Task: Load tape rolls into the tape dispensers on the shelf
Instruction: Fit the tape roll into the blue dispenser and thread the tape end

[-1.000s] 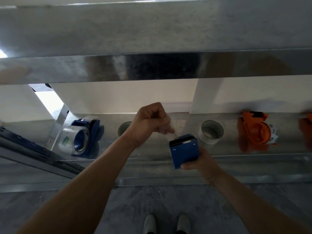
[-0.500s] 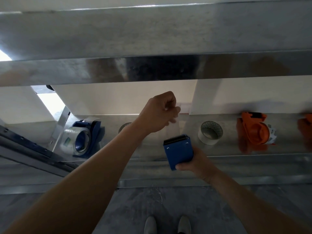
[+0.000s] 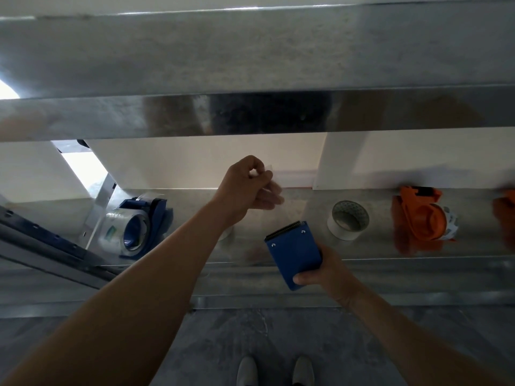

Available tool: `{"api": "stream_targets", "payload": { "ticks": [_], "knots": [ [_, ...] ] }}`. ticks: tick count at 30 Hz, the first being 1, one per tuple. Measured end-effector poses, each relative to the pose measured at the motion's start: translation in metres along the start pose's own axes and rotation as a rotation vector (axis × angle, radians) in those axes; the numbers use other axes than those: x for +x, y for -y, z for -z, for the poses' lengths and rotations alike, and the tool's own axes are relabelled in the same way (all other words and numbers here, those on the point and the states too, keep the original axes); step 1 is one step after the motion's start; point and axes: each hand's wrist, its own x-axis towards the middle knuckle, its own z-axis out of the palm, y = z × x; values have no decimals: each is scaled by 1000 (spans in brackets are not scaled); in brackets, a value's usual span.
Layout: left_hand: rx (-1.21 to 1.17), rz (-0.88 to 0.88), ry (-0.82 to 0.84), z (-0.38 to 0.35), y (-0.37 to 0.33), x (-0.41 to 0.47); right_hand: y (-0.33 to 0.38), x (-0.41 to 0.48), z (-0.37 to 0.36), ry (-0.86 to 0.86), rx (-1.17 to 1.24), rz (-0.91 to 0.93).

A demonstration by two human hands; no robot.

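**Tape end drawn up and away from the dispenser's toothed edge**

The right hand (image 3: 328,277) grasps the blue dispenser (image 3: 294,253) by its lower end, in front of the front edge of the shelf (image 3: 362,263). Its long axis runs from the palm up and a little left, so the serrated blade (image 3: 284,229) points toward the left hand (image 3: 248,188). That hand is closed in a pinch on a clear tape strip (image 3: 274,188), faint and blurred, above and left of the blade, toward the back edge of the shelf. Whether a roll sits inside the held dispenser is hidden.

I judge the coming move depends on this line from blade to pinch: the left hand is the one on the strip and must bring it down across the teeth.

A loaded blue dispenser (image 3: 139,228) lies toward the left end of the shelf, a loose tape roll (image 3: 348,220) and an orange dispenser (image 3: 420,217) toward the right end.
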Motion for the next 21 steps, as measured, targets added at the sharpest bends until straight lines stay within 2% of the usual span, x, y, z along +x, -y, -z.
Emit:
{"api": "stream_targets", "payload": {
  "ticks": [12,21],
  "knots": [
    [16,45,5,8,6,4,2,2,-3,53,19,-66],
    [232,-27,-110,10,-1,11,10,5,-6,55,32,-89]
  ]
}}
